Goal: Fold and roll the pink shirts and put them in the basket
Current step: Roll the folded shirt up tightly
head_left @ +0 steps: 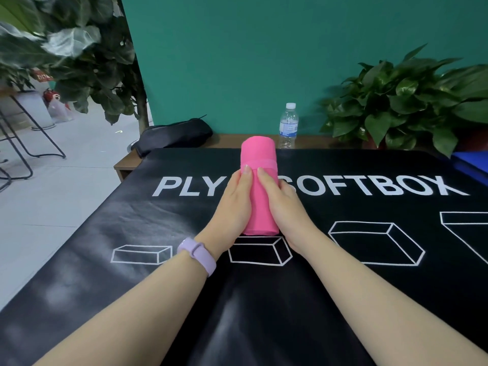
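A pink shirt (259,154), rolled into a tight cylinder, is held lengthwise above the black printed cloth (343,286) covering the table. My left hand (233,204) grips its left side, thumb lying on top. My right hand (284,204) grips its right side the same way. Both thumbs point toward a band of fabric wrapped across the roll. The far end of the roll sticks out beyond my fingers. No basket shows clearly in view.
A water bottle (288,126) stands behind the roll at the table's far edge. A black pouch (174,136) lies at the back left, a potted plant (412,101) at the back right. Something blue (472,161) peeks in at the right edge.
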